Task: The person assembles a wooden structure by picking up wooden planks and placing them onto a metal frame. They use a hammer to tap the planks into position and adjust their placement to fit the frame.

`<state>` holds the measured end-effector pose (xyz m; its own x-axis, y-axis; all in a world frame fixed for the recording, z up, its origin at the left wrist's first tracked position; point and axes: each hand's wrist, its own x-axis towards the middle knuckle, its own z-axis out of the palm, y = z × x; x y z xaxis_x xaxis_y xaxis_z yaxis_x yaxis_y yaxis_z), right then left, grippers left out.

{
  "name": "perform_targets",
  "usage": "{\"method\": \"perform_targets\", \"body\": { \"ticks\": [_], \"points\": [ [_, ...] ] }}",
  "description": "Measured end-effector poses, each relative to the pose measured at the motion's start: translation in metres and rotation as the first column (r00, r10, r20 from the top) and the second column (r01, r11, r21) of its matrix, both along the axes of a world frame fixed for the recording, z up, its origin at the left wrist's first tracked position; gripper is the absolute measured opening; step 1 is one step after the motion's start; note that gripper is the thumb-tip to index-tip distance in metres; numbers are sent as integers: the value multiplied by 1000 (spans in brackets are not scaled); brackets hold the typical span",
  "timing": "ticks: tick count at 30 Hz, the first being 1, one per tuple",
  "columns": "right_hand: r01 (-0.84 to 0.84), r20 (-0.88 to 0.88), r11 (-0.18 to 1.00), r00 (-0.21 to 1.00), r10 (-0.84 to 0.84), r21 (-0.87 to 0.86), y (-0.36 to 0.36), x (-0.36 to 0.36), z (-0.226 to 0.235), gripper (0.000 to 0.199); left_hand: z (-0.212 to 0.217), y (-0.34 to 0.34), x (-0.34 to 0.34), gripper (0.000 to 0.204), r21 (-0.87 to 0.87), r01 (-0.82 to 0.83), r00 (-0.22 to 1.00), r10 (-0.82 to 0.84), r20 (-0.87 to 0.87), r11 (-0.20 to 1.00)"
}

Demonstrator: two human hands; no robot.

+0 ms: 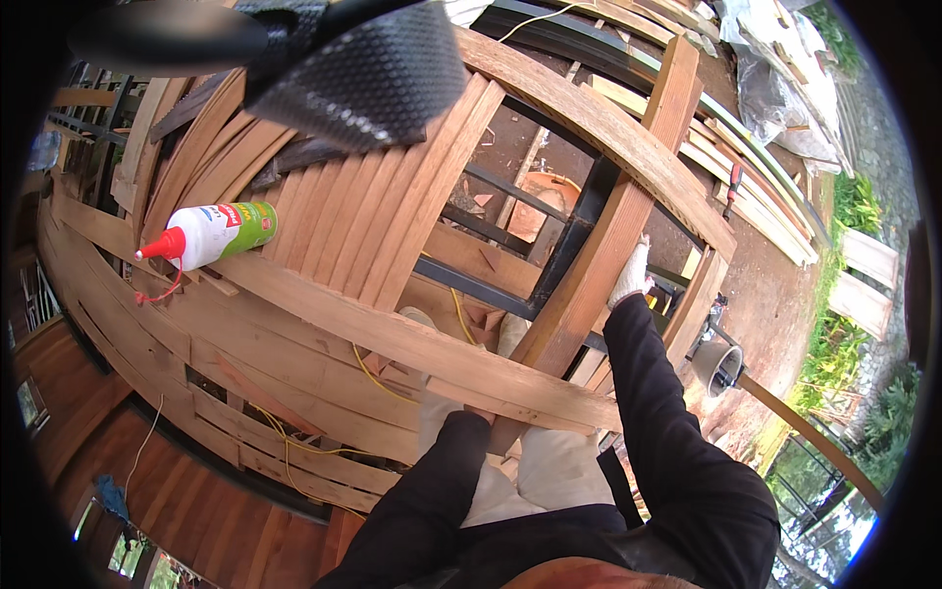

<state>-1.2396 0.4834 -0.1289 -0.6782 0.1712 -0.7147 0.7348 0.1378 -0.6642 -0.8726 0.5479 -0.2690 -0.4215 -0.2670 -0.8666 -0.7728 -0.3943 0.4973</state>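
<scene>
head view: a white-gloved right hand (630, 275) is beside a squared brown wooden beam (591, 265) slanting across a curved timber frame (392, 332). the left hand (480, 414) is mostly hidden; i cannot tell either grip.

Red-brown planks form the floor (231, 515) at the lower left of the frame, and bright openings (128, 558) near the bottom left show bits of green. Bare brown ground (760, 334) covers the right side, edged by a strip of grass (826, 312). Beyond it, leafy plants (859, 203), two pale panels (870, 257) and a rough grey surface (888, 196) line the right rim. A crumpled plastic sheet (790, 93) lies at the upper right. Daylight glares strongest at the lower right, behind dark railings.
</scene>
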Motion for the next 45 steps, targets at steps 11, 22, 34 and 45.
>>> {"method": "perform_targets", "body": {
  "ticks": [11,22,34,45],
  "points": [
    [-14,70,965,997,33,-261,37,-23,-56,72,1,-11,3,58,-13,38,999,-38,-1,999],
    [-12,95,953,995,43,-302,40,-17,-53,76,-2,-17,2,57,-42,132,991,-131,14,990],
    [-16,81,937,996,47,-348,54,-15,-81,77,10,-18,-6,57,-54,218,975,-215,49,975],
    [-192,44,900,973,226,-391,47,-29,-45,46,9,-29,-6,56,-61,236,971,-232,62,970]
  ]
}}
